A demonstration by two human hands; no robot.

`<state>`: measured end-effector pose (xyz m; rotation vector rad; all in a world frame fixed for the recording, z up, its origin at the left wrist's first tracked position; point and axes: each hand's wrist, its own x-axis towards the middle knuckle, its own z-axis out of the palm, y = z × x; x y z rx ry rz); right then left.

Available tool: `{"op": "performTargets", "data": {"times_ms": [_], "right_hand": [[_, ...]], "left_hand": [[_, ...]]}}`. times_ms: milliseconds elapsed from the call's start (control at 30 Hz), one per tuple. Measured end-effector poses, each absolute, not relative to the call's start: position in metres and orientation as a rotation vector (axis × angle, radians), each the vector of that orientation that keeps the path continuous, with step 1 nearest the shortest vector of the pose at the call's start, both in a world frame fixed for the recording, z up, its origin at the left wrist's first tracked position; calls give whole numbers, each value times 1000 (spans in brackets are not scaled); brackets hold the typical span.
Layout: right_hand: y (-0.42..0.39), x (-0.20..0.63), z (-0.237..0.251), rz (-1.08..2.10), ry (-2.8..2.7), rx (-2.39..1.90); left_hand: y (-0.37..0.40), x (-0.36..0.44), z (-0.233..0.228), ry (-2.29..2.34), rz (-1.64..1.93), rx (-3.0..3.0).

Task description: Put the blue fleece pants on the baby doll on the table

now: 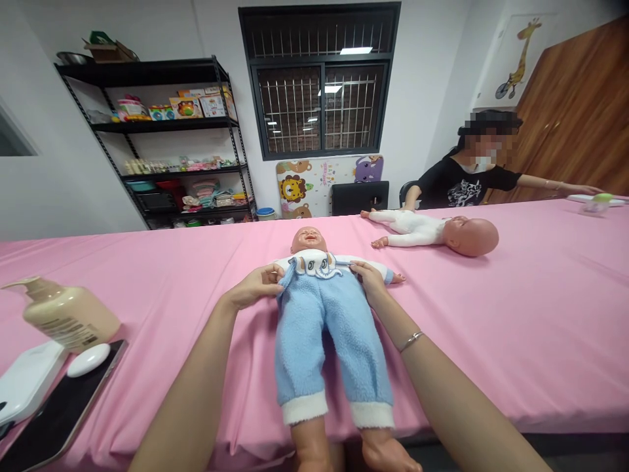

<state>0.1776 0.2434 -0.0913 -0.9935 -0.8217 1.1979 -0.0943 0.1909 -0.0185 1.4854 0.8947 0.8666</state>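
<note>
A baby doll (pixel 309 240) lies on its back in front of me, its feet towards me at the table's near edge. It wears a white top with an elephant face on the chest and fluffy light blue trousers (pixel 299 328) with white cuffs. My left hand (pixel 258 286) pinches a blue edge of the clothing at the doll's waist, on the left. On the other side, my right hand (pixel 368 278) has its fingers closed on the clothing's edge by the doll's arm. The exact spot under the right fingertips is partly hidden.
A pink cloth (pixel 196 275) covers the table. At left stand a pump bottle (pixel 73 314), a phone (pixel 59 413) and a white case (pixel 29 380). A second doll (pixel 427 229) in white lies at right, with a seated person (pixel 457 180) behind it. Shelves (pixel 162 121) stand at the back.
</note>
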Motion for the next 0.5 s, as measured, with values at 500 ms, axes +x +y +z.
{"op": "performTargets", "data": {"times_ms": [500], "right_hand": [[238,173,-89,1194,-926,-938]], "left_hand": [[199,-61,-34,1954,1447,2047]]}}
